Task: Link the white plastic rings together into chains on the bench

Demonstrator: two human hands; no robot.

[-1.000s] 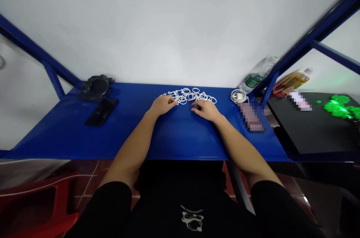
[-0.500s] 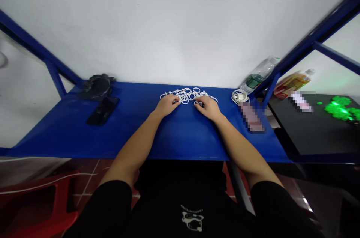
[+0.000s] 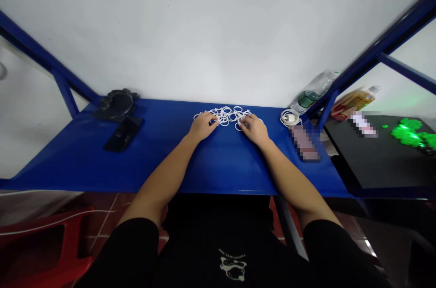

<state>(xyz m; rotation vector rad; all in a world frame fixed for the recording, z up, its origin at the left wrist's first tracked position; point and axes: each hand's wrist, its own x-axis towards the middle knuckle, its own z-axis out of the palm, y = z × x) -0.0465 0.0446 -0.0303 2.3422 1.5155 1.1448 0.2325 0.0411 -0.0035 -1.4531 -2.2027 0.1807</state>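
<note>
A heap of thin white rings [image 3: 225, 116], which look like looped cable ties, lies on the blue tabletop [image 3: 218, 165] near the wall. My left hand [image 3: 202, 126] rests over the heap's left side, fingers curved, with a gap between thumb and forefinger. On the opposite side, my right hand [image 3: 255, 129] lies over more rings. Its fingers are bent and apart from the thumb, and one ring shows just left of the fingertips. Both palms face down and hide some of the rings. I see nothing gripped in either hand.
At left are a dark round object [image 3: 117, 104] and a black phone-like slab [image 3: 123, 133]. At right stand a coiled white cable [image 3: 290, 118], a blurred-out flat item [image 3: 304, 143] and a plastic bottle [image 3: 308, 97]. Blue frame bars [image 3: 374, 52] flank the table.
My right hand has shifted slightly to the right, uncovering more of the ring by its fingertips. My left hand has barely moved, and the heap looks much the same.
</note>
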